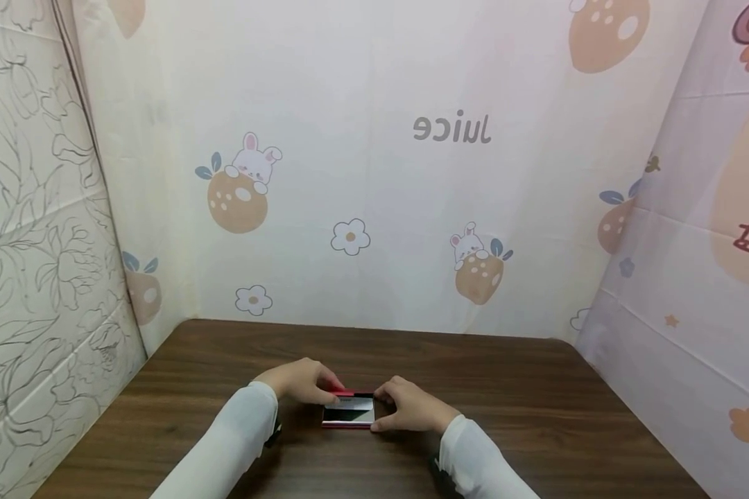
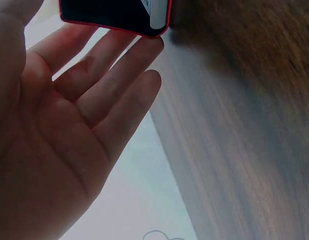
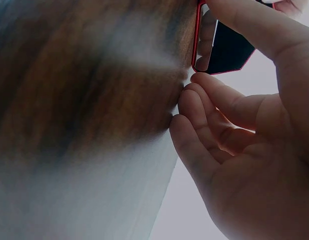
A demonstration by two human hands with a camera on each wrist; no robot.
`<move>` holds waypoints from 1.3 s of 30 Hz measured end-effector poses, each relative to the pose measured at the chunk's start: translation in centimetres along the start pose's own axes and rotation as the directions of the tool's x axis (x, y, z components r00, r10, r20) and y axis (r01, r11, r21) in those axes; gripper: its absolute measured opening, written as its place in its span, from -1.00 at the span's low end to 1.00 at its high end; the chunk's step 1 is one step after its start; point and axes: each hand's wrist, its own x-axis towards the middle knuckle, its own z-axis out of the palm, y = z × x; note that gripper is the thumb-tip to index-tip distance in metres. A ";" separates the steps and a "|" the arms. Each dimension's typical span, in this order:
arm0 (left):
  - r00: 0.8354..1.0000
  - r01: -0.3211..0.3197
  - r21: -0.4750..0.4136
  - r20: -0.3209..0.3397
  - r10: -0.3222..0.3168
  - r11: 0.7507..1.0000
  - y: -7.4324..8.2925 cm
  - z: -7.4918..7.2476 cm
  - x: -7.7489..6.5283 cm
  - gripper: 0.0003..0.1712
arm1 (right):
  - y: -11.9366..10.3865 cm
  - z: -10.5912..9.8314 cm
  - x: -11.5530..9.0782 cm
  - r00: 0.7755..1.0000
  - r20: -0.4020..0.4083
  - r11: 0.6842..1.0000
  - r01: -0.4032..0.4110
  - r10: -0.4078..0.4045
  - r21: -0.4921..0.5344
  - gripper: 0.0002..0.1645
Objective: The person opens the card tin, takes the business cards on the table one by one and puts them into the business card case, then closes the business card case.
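Note:
A small flat red-edged case [image 1: 348,416], with a dark and silvery shiny top, lies between both hands on the brown table. My left hand [image 1: 302,381] is at its left end, thumb on the upper side and fingertips at the far red edge. From the right, my right hand [image 1: 412,407] holds the other end, thumb at the near corner and index finger at the far one. In the left wrist view the case [image 2: 112,12] shows above the left fingers [image 2: 127,75]. The right wrist view has the case [image 3: 229,47] beside the right thumb, its other fingers curved below.
The wood-grain table [image 1: 505,388] reaches back to a printed curtain [image 1: 374,173] with rabbits, fruit and flowers. Curtains also stand along the left [image 1: 37,277] and right [image 1: 693,298] sides.

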 end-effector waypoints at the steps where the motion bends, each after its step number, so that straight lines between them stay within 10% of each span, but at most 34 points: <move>1: 1.000 -0.002 0.002 0.002 0.002 1.000 0.0 0.1 -0.1 -0.73 | 0.0 0.0 0.0 1.000 -0.001 1.000 -0.001 0.001 0.001 -0.28; 20: 0.995 -0.061 0.216 -0.067 0.077 0.974 1.8 1.5 -0.7 -0.56 | -0.2 -0.1 0.0 1.000 0.010 1.000 0.000 0.000 0.007 -0.31; 39: 0.996 -0.053 0.146 -0.058 0.062 0.988 0.6 2.0 -1.3 -0.37 | -0.5 0.0 0.4 0.998 0.044 0.998 0.044 -0.042 -0.034 -0.17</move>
